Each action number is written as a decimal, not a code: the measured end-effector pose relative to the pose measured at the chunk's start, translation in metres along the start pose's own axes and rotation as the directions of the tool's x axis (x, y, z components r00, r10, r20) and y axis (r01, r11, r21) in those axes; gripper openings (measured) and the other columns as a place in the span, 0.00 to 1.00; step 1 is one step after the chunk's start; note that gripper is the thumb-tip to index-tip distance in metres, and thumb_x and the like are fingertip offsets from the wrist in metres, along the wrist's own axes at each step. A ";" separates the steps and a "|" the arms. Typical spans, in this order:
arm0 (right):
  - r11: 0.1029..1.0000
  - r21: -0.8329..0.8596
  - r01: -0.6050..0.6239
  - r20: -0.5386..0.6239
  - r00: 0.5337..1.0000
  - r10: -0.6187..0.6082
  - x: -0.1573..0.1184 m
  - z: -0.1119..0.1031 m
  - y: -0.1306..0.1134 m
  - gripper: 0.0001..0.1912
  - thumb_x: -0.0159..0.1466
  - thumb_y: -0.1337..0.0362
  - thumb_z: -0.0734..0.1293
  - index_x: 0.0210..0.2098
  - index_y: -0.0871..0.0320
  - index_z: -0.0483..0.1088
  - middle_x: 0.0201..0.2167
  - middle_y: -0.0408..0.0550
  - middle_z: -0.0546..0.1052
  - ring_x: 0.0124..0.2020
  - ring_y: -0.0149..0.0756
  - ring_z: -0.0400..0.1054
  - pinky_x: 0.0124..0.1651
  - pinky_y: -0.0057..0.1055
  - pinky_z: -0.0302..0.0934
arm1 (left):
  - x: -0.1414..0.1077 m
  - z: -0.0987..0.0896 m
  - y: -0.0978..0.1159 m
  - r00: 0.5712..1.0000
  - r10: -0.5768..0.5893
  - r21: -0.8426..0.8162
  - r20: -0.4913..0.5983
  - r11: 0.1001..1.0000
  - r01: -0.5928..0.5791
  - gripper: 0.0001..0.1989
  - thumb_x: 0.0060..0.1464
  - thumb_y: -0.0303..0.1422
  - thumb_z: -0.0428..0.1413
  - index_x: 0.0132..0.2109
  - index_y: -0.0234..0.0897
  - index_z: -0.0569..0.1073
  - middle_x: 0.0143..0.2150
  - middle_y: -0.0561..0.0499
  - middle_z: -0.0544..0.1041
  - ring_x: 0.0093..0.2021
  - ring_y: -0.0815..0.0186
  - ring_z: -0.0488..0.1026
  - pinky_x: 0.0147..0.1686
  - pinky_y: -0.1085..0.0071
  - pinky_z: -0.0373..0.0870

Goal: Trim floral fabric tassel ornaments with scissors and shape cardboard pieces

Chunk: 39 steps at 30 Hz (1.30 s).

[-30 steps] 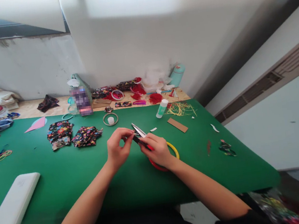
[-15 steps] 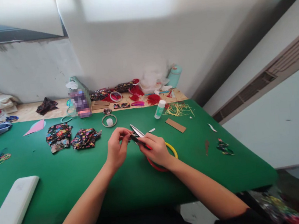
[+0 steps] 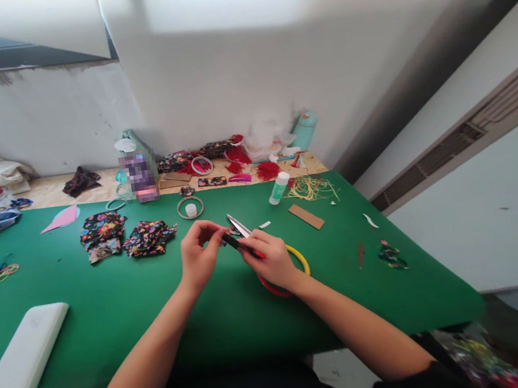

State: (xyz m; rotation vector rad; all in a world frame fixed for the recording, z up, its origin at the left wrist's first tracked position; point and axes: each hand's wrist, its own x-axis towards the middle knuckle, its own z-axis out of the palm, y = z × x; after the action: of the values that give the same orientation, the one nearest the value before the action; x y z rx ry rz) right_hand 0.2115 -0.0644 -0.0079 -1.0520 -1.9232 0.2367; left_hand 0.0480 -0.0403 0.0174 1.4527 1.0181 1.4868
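In the middle of the green tabletop (image 3: 161, 323), my left hand (image 3: 199, 255) pinches one end of a narrow dark strip (image 3: 231, 241) between thumb and index finger. My right hand (image 3: 272, 257) grips the strip's other end, its fingers closed. A scrap of patterned fabric shows at the strip's far side, partly hidden. Below my right hand are scissors with red and yellow handles (image 3: 303, 258); their silver blades (image 3: 239, 225) point away past my fingers. My right hand covers the middle of the scissors, so I cannot tell whether it touches them.
Floral fabric stacks (image 3: 150, 239) lie left, behind a white device (image 3: 25, 365). Farther back are a ring (image 3: 190, 207) around a white cap, a glue stick (image 3: 279, 188) and yellow threads (image 3: 311, 188). A brown card strip (image 3: 306, 216) and fabric scraps (image 3: 392, 255) lie right.
My left hand has shifted slightly left along the strip, and more of the dark strip shows between my hands. The scissors keep their place on the table.
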 end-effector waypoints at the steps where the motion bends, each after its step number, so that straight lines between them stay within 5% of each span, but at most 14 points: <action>1: 0.998 0.051 -0.044 0.008 0.999 0.044 0.000 0.001 0.000 0.08 0.62 0.67 0.63 0.38 0.58 0.73 0.28 0.47 0.73 0.28 0.33 0.67 0.31 0.29 0.62 | 0.001 0.000 0.000 1.000 -0.013 -0.004 -0.028 1.000 0.013 0.07 0.49 0.33 0.59 0.32 0.35 0.70 0.26 0.54 0.73 0.24 0.73 0.70 0.26 0.77 0.68; 4: 0.919 0.291 -0.266 0.054 0.964 0.262 0.001 0.003 0.000 0.06 0.60 0.62 0.66 0.35 0.56 0.72 0.30 0.46 0.74 0.29 0.34 0.69 0.33 0.31 0.65 | 0.003 0.001 0.001 0.997 -0.045 -0.036 -0.062 0.998 0.043 0.07 0.51 0.35 0.58 0.32 0.35 0.69 0.27 0.54 0.73 0.22 0.74 0.66 0.24 0.77 0.65; 9: 0.570 0.611 -0.550 0.219 0.808 0.546 0.002 0.006 0.000 0.13 0.52 0.56 0.72 0.33 0.56 0.71 0.25 0.42 0.74 0.25 0.34 0.70 0.30 0.32 0.68 | 0.003 0.001 -0.004 0.989 -0.132 -0.088 0.065 0.987 0.137 0.11 0.47 0.35 0.61 0.36 0.35 0.71 0.29 0.53 0.73 0.28 0.71 0.69 0.29 0.75 0.66; 13: 0.504 0.646 -0.574 0.277 0.791 0.546 0.005 0.004 -0.002 0.12 0.51 0.57 0.73 0.30 0.57 0.72 0.24 0.41 0.75 0.24 0.32 0.70 0.30 0.30 0.67 | 0.000 0.003 -0.008 0.963 -0.171 -0.014 0.209 0.984 0.178 0.09 0.47 0.36 0.60 0.33 0.34 0.72 0.27 0.53 0.73 0.28 0.70 0.69 0.31 0.74 0.66; 22: 0.473 0.670 -0.572 0.298 0.791 0.535 0.007 0.001 -0.004 0.10 0.51 0.59 0.73 0.31 0.56 0.74 0.25 0.41 0.76 0.26 0.31 0.71 0.32 0.30 0.68 | -0.001 0.003 -0.005 0.963 -0.132 -0.022 0.236 0.990 0.141 0.09 0.49 0.36 0.59 0.34 0.33 0.75 0.30 0.50 0.76 0.31 0.67 0.71 0.33 0.72 0.68; 26: 0.245 0.729 -0.639 0.434 0.708 0.557 0.007 -0.001 -0.004 0.13 0.49 0.59 0.74 0.32 0.57 0.74 0.26 0.42 0.77 0.25 0.31 0.71 0.31 0.30 0.69 | -0.001 0.003 0.000 0.956 -0.090 -0.048 0.279 0.993 0.108 0.12 0.50 0.38 0.58 0.39 0.35 0.77 0.38 0.47 0.78 0.39 0.63 0.74 0.41 0.68 0.70; 30: 0.062 0.747 -0.662 0.537 0.656 0.530 0.006 -0.001 -0.003 0.16 0.46 0.59 0.76 0.31 0.58 0.73 0.26 0.41 0.75 0.26 0.30 0.71 0.31 0.30 0.69 | -0.003 0.004 0.000 0.918 -0.154 -0.140 0.366 0.966 0.218 0.18 0.50 0.39 0.59 0.47 0.37 0.76 0.43 0.45 0.79 0.46 0.59 0.74 0.46 0.65 0.70; 32: 0.086 0.736 -0.672 0.540 0.658 0.524 0.006 0.000 -0.003 0.16 0.47 0.57 0.75 0.32 0.58 0.73 0.28 0.41 0.75 0.27 0.31 0.72 0.32 0.31 0.69 | -0.003 0.004 -0.001 0.898 -0.174 -0.187 0.404 0.945 0.267 0.21 0.50 0.40 0.59 0.50 0.38 0.75 0.42 0.45 0.79 0.46 0.59 0.74 0.46 0.65 0.70; 34: 0.213 0.688 -0.693 0.521 0.677 0.520 0.006 -0.001 -0.003 0.15 0.51 0.55 0.72 0.34 0.57 0.71 0.30 0.43 0.75 0.30 0.33 0.72 0.33 0.32 0.69 | -0.003 0.004 -0.002 0.893 -0.182 -0.226 0.410 0.929 0.293 0.23 0.49 0.40 0.60 0.52 0.40 0.73 0.43 0.45 0.78 0.45 0.61 0.74 0.45 0.66 0.70; 36: 0.456 0.557 -0.694 0.473 0.716 0.513 0.007 -0.005 -0.003 0.14 0.55 0.55 0.69 0.36 0.58 0.70 0.31 0.44 0.75 0.31 0.35 0.72 0.35 0.33 0.68 | -0.002 0.003 -0.004 0.905 -0.194 -0.254 0.378 0.918 0.303 0.24 0.49 0.39 0.61 0.54 0.41 0.72 0.45 0.46 0.77 0.43 0.63 0.74 0.44 0.68 0.70; 39: 0.794 0.142 -0.591 0.398 0.768 0.501 0.006 -0.019 -0.005 0.10 0.57 0.59 0.67 0.36 0.57 0.67 0.30 0.44 0.74 0.29 0.34 0.69 0.32 0.32 0.63 | -0.001 0.003 -0.004 0.923 -0.231 -0.323 0.308 0.887 0.330 0.24 0.49 0.40 0.60 0.54 0.42 0.72 0.45 0.46 0.76 0.38 0.67 0.73 0.41 0.70 0.71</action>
State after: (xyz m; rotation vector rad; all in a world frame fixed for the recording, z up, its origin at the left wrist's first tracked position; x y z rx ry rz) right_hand 0.2219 -0.0677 0.0091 -1.4486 -1.7537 1.0457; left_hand 0.0509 -0.0393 0.0131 1.1356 0.7043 1.1607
